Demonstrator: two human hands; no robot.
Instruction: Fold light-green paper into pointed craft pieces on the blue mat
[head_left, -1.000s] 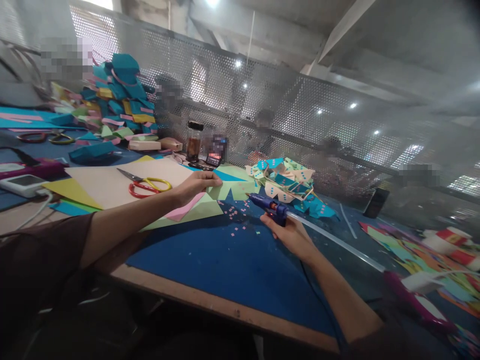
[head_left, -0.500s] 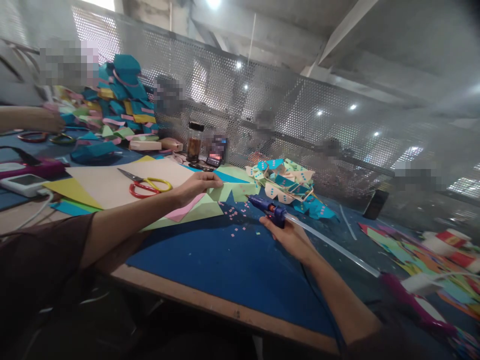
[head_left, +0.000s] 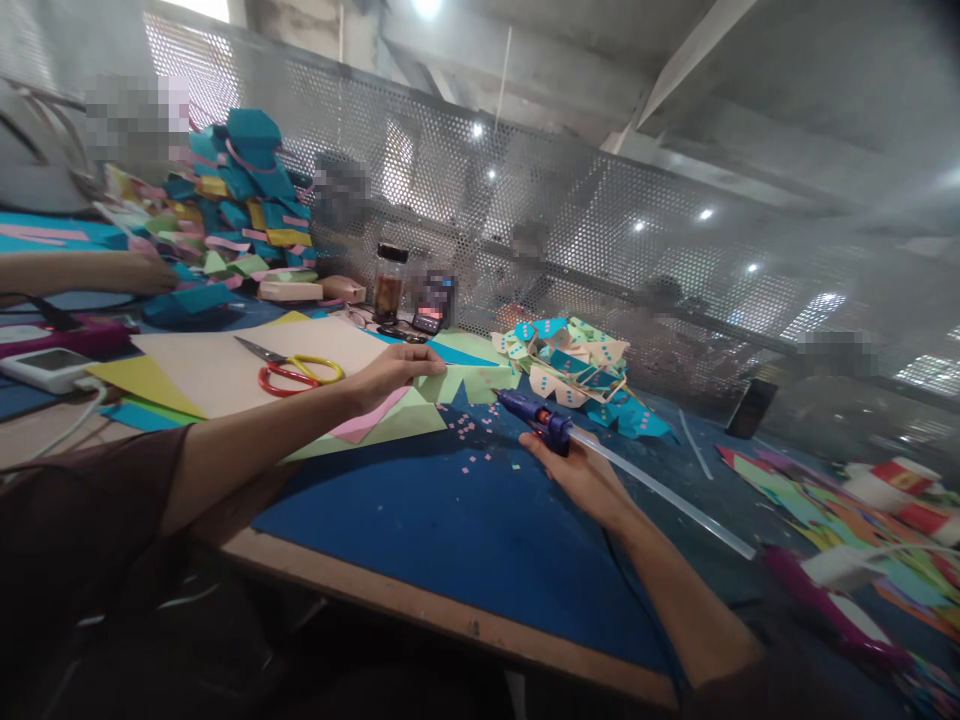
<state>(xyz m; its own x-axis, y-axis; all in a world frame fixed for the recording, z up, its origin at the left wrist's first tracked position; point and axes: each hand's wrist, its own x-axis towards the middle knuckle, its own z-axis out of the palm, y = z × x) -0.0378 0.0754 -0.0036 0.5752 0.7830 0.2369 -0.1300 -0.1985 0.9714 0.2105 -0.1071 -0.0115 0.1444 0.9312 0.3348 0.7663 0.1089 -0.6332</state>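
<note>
My left hand (head_left: 397,372) pinches a light green paper strip (head_left: 472,384) with pointed cut edges, held just above the table. In my right hand (head_left: 581,475) is a blue hot glue gun (head_left: 536,415), its nozzle at the right part of the strip's lower edge. A long clear glue stick (head_left: 667,492) sticks out of the gun's back end. Small pink paper squares (head_left: 471,430) lie scattered on the blue table mat (head_left: 450,530) below the strip. Scissors with red and yellow handles (head_left: 300,372) rest on a pale paper sheet (head_left: 202,365), left of my left hand.
Behind the glue gun is a pile of dotted paper pieces (head_left: 570,360). A jar (head_left: 390,285) and a lit phone (head_left: 436,300) stand at the back. Another person's arm (head_left: 82,273) reaches in at left, near a blue paper heap (head_left: 255,160). Purple power strips (head_left: 832,610) flank the table.
The other person's arm at left has moved lower and further right, uncovering blue paper with pink strips. My hands, the strip and the glue gun stay nearly still.
</note>
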